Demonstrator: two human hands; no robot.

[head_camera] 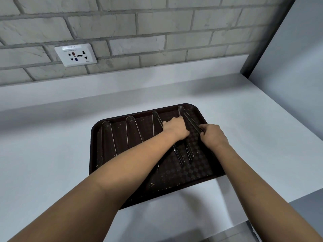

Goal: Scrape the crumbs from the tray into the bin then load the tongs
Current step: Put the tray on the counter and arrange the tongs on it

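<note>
A dark brown checkered tray (197, 173) lies on the white counter, with pale crumbs scattered over its floor. Several metal tongs lie on it side by side, hinge ends toward the wall. The leftmost tongs (107, 137) and the second tongs (132, 130) lie untouched. My left hand (175, 128) is closed around the third tongs (156, 119). Around the rightmost tongs (186, 116), near the tray's right rim, my right hand (212, 135) is closed. The forked tips of both held tongs (185, 156) show below my hands.
The white counter (52, 154) ends in a brick wall with a socket plate (75, 55) at the back left. A grey panel (288, 58) rises at the right. The counter's front right edge (297, 198) drops off beside the tray.
</note>
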